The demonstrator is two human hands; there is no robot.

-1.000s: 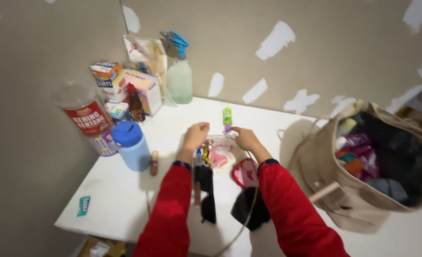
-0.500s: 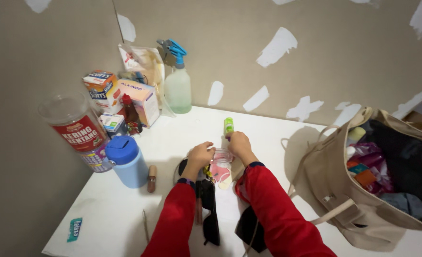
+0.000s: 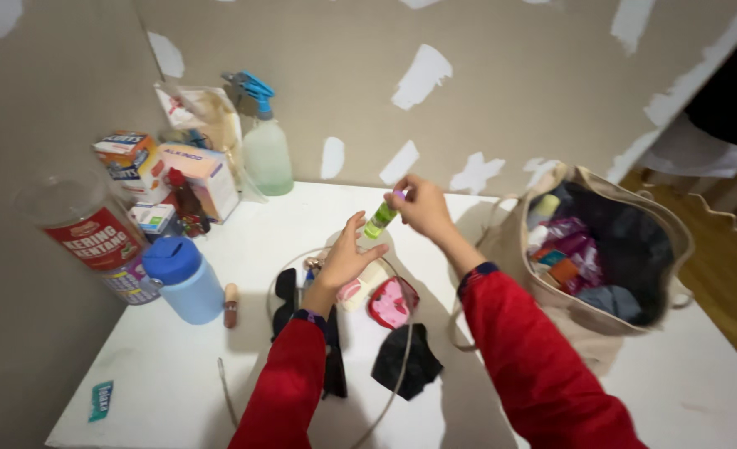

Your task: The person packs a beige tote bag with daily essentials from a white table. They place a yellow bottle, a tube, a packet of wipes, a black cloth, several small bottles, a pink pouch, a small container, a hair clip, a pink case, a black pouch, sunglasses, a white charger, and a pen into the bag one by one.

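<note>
At the grip: right hand [image 3: 423, 207] pinches one small green bottle [image 3: 379, 219] by its purple cap, raised over the white table [image 3: 177, 366].
Axis: bottle tilted, cap up toward the right hand, base down-left.
Nearer hand: left hand [image 3: 345, 254], fingers spread, holding nothing, just below the base.
Beneath: one red pouch [image 3: 392, 301].
Right of grip: one beige bag [image 3: 589, 328], gaping.
Far left: one spray bottle [image 3: 264, 148].

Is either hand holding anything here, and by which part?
The right hand pinches the small green bottle by its purple cap end. The left hand is open beneath it, holding nothing.
</note>
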